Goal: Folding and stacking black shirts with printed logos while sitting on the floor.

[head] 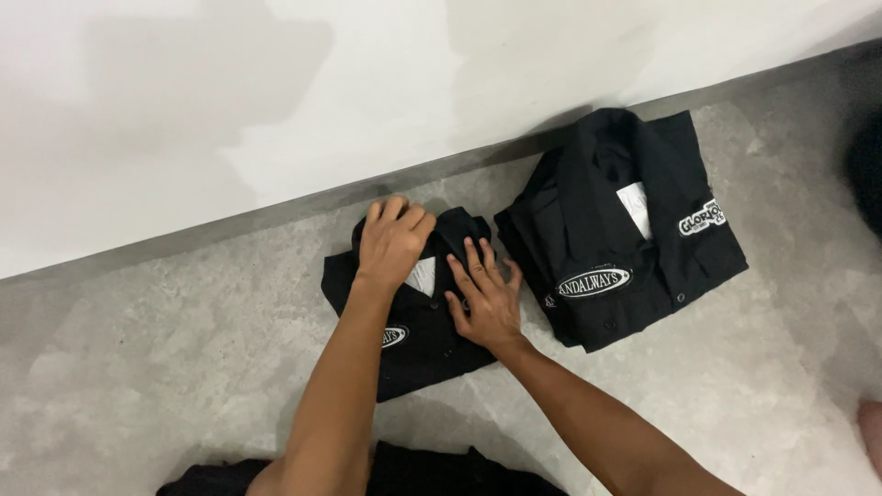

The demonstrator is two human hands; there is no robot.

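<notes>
We press the folded shirt [418,317] flat, left hand [393,241] curled on its collar, right hand [485,298] spread beside; 1 stack [625,230] near, likely next.

The left hand [393,241] covers the collar of the small folded black shirt [418,344], and its fingertips curl out of sight over the far edge, so the grip there cannot be judged. The right hand [485,296] lies flat over the shirt's right front, hiding the cloth beneath. Both forearms are cut off by the bottom edge. A dark garment [413,473] at the bottom edge shows only its top strip. At the right edge, 1 dark shape [866,165] and 1 pinkish shape [871,432] are cropped beyond recognition.
</notes>
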